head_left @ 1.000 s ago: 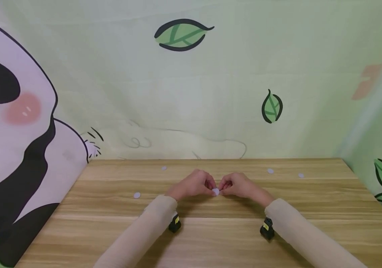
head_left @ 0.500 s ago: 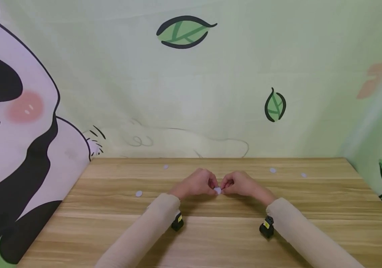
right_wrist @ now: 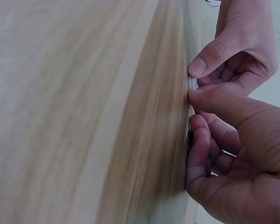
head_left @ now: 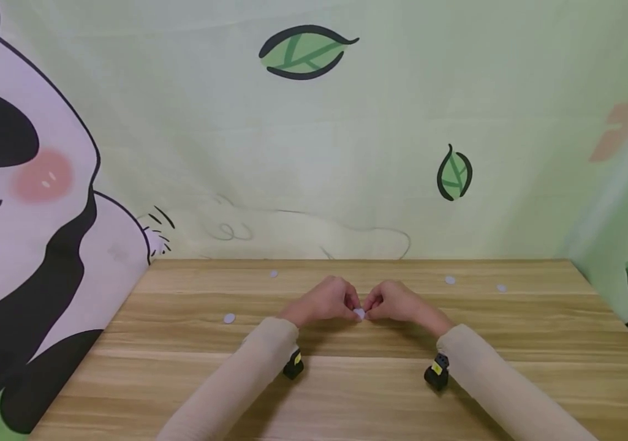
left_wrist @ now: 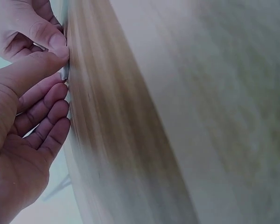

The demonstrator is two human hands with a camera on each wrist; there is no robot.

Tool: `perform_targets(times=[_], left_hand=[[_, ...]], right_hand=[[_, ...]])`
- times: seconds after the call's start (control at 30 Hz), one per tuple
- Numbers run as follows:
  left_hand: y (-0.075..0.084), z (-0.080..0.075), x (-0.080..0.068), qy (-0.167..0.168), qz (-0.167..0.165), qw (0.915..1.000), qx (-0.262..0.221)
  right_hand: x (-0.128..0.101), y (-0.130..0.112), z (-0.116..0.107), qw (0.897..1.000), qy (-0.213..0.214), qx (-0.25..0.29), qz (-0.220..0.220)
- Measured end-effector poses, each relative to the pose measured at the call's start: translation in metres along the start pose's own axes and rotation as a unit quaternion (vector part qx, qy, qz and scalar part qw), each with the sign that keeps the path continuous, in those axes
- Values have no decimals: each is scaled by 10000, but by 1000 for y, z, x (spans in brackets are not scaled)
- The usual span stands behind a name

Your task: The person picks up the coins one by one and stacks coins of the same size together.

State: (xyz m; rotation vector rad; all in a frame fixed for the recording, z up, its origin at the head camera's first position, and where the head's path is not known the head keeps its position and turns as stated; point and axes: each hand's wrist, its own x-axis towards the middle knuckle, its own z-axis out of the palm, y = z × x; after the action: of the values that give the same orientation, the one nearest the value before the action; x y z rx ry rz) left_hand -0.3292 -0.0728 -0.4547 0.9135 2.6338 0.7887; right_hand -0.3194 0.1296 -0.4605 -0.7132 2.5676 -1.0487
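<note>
behind, a big green cloth (head_left: 347, 153) with a panda (head_left: 21, 184) and leaves hangs past the wooden table (head_left: 347, 392). near its middle, the left hand (head_left: 325, 301) and right hand (head_left: 396, 302) meet, both pinching one small white disc (head_left: 359, 313) lying on the wood. four more little discs (head_left: 229, 318) lie well apart.

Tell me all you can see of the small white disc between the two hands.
The white disc is small, round and pale, thin like a sticker or pad. It sits low at the wooden table near its middle, pinched between fingertips of the left hand and the right hand. The wrist views show only its thin grey-white edge against the wood; its material is unclear.
</note>
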Motion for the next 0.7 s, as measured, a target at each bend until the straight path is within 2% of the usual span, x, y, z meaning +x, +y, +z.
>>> perform_targets(times=[0.2,0.47,0.7], left_hand=[[-1,0,1,48,118,9998,-119],[-15,5,0,188,122,9981,-570],[-11,2,-1,217,-38,9980,-587]], right_hand=[[0,2,1,10000,2,-4,-81],[-11,16,-7,9954,-83,-106,-946],[-29,35,-32,9947,510,-288,-847]])
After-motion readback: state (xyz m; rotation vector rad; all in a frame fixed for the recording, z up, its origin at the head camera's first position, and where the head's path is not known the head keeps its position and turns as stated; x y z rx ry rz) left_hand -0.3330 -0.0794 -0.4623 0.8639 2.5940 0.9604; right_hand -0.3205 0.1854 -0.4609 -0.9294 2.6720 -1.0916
